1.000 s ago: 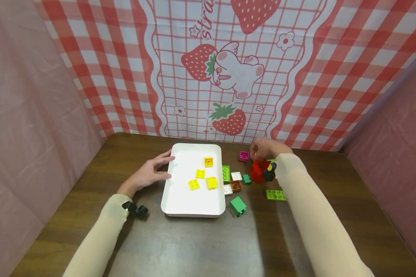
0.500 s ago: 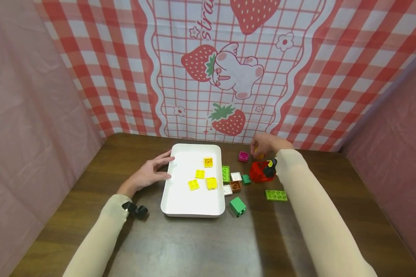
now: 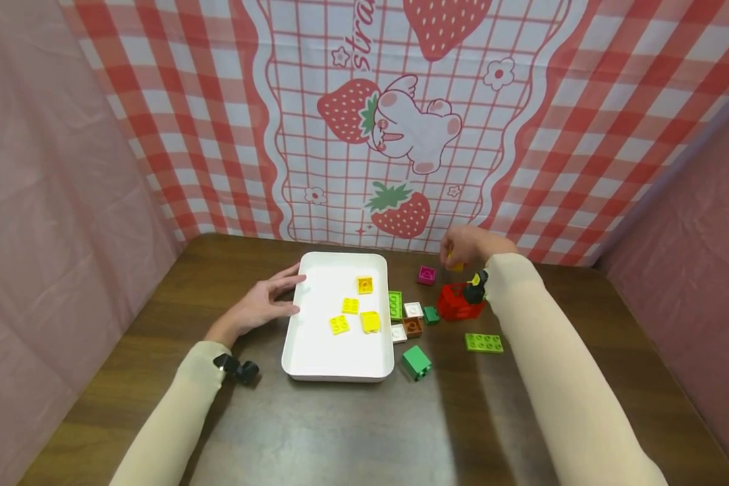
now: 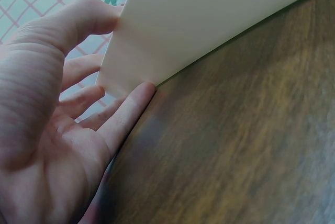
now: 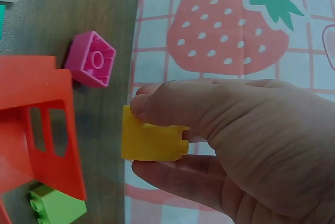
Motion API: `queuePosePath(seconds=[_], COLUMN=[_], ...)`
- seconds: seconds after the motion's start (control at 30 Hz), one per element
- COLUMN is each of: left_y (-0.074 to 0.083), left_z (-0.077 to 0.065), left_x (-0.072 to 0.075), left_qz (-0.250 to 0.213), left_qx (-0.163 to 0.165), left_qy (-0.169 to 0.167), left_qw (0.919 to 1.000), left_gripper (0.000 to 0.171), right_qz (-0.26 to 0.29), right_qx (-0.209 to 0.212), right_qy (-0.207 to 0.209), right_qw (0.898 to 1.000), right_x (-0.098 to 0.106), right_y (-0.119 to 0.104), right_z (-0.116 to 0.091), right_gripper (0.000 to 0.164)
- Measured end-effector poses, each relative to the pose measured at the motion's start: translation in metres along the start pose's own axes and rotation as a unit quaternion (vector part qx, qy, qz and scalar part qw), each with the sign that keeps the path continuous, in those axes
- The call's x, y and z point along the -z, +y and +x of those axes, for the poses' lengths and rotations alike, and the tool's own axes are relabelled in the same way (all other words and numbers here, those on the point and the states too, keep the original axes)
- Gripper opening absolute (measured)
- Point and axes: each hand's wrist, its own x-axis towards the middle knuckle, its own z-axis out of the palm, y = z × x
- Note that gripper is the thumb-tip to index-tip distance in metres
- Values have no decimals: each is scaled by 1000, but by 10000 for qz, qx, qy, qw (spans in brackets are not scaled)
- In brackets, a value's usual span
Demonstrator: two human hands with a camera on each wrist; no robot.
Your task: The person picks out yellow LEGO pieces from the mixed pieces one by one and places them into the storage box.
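A white tray (image 3: 325, 358) stands on the wooden table with several yellow blocks in it, among them a taller one (image 3: 370, 322). My left hand (image 3: 255, 307) is at the tray's left side, its spread fingers touching the wall, as the left wrist view shows up close. Near the table's far edge, my right hand (image 3: 470, 243) pinches a yellow toy building block (image 5: 152, 143) between thumb and fingers, its studs facing the palm. Just nearer than that hand lies a red block with window openings (image 3: 455, 304). A magenta block (image 3: 426, 275) lies to its left.
Right of the tray lie a lime block (image 3: 395, 305), white blocks (image 3: 413, 310), a brown one (image 3: 412, 327) and green ones (image 3: 416, 362). A lime studded plate (image 3: 484, 343) lies farther right. A checked cloth (image 3: 219, 135) hangs behind the table.
My right hand has risen slightly and moved away from the red block, with the yellow block in its fingers, so the red block shows more fully. The left hand and tray have stayed put.
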Motion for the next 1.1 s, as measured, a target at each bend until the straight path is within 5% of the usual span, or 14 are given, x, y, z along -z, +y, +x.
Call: queuePosePath(seconds=[0.27, 1.1], left_y=[0, -1], left_z=[0, 0], left_x=[0, 0], left_qz=[9, -25], left_qx=[46, 10], left_qy=[9, -11], left_qw=[10000, 10000], left_gripper=[69, 70], right_qz=[-412, -240], right_qx=[283, 334], right_qy=[267, 42], right_qw=[9984, 9991], right_x=[8, -1], right_y=[0, -3], right_z=[2, 9], right_gripper=[6, 7])
